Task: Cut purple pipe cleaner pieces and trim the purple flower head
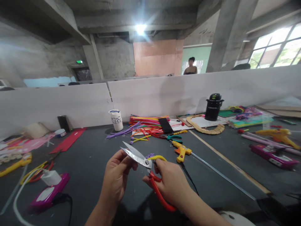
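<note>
In the lower centre of the frame, your right hand (171, 179) clamps its fingers round the scissors (142, 161), blades parted; angle the edges clear of your left hand (117, 172), whose fingers' hold I cannot tell.

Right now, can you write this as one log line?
right hand: holds red-and-yellow-handled metal scissors, blades parted | left hand: at the blades, grip unclear | nearby: yellow plastic glue gun on dark tabletop
</note>
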Action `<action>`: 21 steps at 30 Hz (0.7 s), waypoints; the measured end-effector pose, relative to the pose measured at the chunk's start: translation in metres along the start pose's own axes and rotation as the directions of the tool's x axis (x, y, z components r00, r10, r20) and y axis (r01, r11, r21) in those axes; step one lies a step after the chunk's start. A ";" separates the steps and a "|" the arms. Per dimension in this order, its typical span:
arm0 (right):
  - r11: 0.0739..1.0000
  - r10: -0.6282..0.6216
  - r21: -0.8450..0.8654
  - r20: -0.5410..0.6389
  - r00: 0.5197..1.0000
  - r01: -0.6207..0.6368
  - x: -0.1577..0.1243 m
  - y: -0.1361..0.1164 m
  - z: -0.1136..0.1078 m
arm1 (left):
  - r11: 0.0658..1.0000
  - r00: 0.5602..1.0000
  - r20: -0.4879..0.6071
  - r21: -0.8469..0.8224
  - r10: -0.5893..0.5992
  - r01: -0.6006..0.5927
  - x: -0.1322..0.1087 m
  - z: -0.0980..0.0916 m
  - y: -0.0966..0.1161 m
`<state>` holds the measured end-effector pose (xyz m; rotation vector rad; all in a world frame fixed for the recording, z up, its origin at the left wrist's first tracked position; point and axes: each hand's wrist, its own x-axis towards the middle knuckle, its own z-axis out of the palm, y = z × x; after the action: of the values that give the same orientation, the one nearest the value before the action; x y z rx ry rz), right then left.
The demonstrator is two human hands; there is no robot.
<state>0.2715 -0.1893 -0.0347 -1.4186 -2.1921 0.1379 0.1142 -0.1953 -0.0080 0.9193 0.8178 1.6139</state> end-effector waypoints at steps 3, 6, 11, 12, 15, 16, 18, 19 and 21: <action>1.000 0.000 0.002 -0.006 1.000 0.000 0.000 0.000 0.000 | 1.000 1.000 0.008 0.001 -0.002 0.002 0.001 0.000 0.000; 1.000 0.000 0.005 -0.002 1.000 0.000 0.000 0.000 0.001 | 1.000 1.000 0.018 0.001 -0.008 0.008 0.001 0.000 0.000; 1.000 0.001 0.000 0.006 1.000 -0.001 -0.001 0.001 0.002 | 1.000 1.000 0.027 -0.005 -0.011 0.011 0.001 0.000 0.000; 1.000 0.000 0.002 0.007 1.000 0.000 -0.001 0.001 0.002 | 1.000 0.999 0.030 -0.006 -0.010 0.011 0.001 0.000 -0.001; 1.000 0.008 0.005 0.011 1.000 -0.008 -0.001 0.000 0.001 | 1.000 0.999 0.049 -0.005 -0.008 0.009 0.001 -0.001 -0.001; 1.000 0.011 0.005 0.013 1.000 -0.011 -0.001 -0.001 0.001 | 1.000 0.999 0.053 -0.004 -0.008 0.008 0.001 -0.001 -0.001; 1.000 0.015 0.003 0.013 1.000 -0.015 -0.001 -0.001 0.000 | 1.000 0.999 0.054 0.000 -0.005 0.005 0.001 -0.002 0.000; 1.000 0.015 0.003 0.010 1.000 -0.015 0.000 -0.001 -0.001 | 1.000 0.999 0.052 0.002 -0.007 0.007 0.001 -0.002 0.000; 1.000 0.011 0.002 0.002 1.000 -0.011 0.000 0.000 0.000 | 1.000 0.999 0.043 0.003 -0.011 0.010 0.001 -0.002 0.000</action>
<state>0.2712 -0.1894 -0.0343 -1.4309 -2.1857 0.1454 0.1123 -0.1949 -0.0084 0.9468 0.7941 1.5793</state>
